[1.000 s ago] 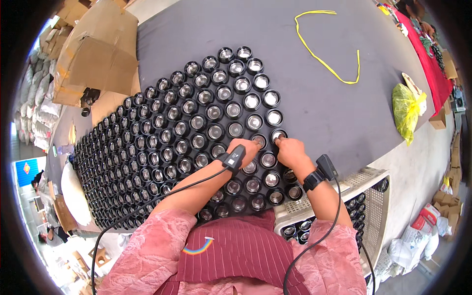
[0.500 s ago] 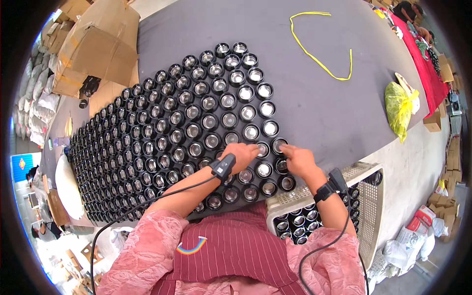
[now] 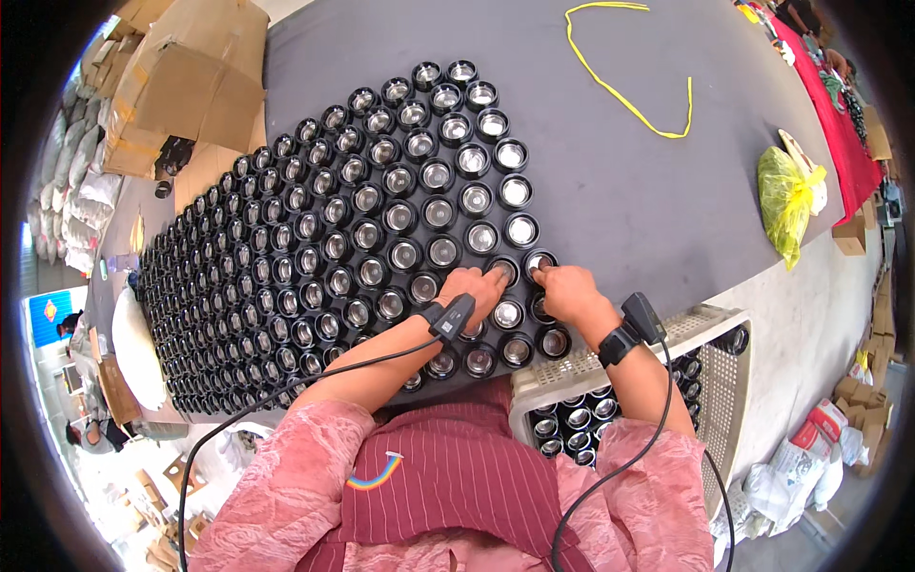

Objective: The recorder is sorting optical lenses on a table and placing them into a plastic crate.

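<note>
Rows of round black cup-shaped parts (image 3: 401,215) with shiny silvery insides stand open side up on the grey-covered table (image 3: 629,210). My left hand (image 3: 474,291) bends over the near right part of the rows, its fingertips dipped into one black cup (image 3: 505,271) and closed on its rim. Just to the right, my right hand (image 3: 569,293) has its fingers closed at the rim of the end cup (image 3: 540,260) of that row. My palms hide some neighbouring cups. A black band with a cabled device sits on each wrist.
A pale plastic crate (image 3: 658,336) holding more black cups stands at the table's near right edge. A yellow strip (image 3: 610,84) and a yellow bag (image 3: 783,210) lie on the table. Cardboard boxes (image 3: 195,81) stand at the far left; wrist cables (image 3: 205,440) hang by my arms.
The whole view has shifted slightly, so the rows sit higher in the picture. My right fingers have bent further down onto the end cup; my left hand stays at the same cup.
</note>
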The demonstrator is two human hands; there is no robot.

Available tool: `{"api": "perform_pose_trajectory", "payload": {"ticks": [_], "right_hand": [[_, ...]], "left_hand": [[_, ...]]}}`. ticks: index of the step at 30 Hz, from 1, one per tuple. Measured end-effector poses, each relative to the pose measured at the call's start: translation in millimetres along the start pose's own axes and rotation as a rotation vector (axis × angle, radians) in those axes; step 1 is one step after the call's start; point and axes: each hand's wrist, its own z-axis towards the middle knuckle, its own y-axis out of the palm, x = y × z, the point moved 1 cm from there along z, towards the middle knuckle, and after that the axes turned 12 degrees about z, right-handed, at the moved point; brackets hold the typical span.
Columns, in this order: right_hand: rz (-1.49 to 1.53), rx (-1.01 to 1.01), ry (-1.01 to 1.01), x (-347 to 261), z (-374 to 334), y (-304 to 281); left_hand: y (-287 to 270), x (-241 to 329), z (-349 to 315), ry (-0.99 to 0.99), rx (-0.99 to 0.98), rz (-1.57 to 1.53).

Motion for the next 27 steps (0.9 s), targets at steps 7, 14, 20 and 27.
{"api": "perform_pose_trajectory", "payload": {"ticks": [7, 14, 20, 27], "right_hand": [[-0.072, -0.051, 0.049, 0, 15, 3], [0.06, 0.015, 0.044, 3, 14, 0], [0.084, 0.018, 0.039, 3, 13, -1], [0.061, 0.028, 0.016, 5, 13, 2]], "left_hand": [[-2, 4, -1, -0.05, 0.145, -0.008], [2, 3, 8, 0.0, 0.081, 0.055], [0, 4, 8, -0.025, 0.157, 0.053], [-3, 1, 11, -0.042, 0.02, -0.011]]}}
